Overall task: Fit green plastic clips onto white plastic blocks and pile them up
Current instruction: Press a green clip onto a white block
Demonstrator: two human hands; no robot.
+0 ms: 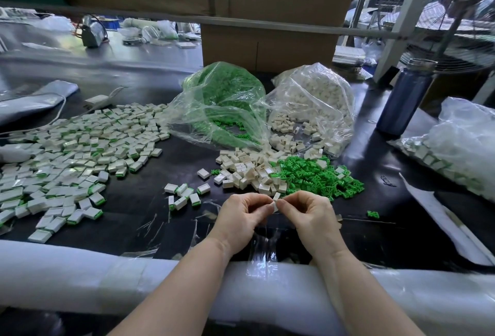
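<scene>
**Seat the clip square before you press**

The dark tabletop [150,212] in front of you carries everything you need. The big spread of finished blocks [72,148] fills your left side, so that is where this piece should go once it is done. Loose white blocks [249,172] and loose green clips [316,175] lie just beyond your hands, spilled from their two bags.

Your left hand [241,217] and right hand [308,215] are drawn together, fingertips meeting on one small white block [276,199], both pinching it. I cannot tell whether a clip is already on it; your fingers hide that.

Hold the block steady with your left hand. Line the clip up squarely, then push straight in. A tilted clip will likely jam or spring off.
</scene>
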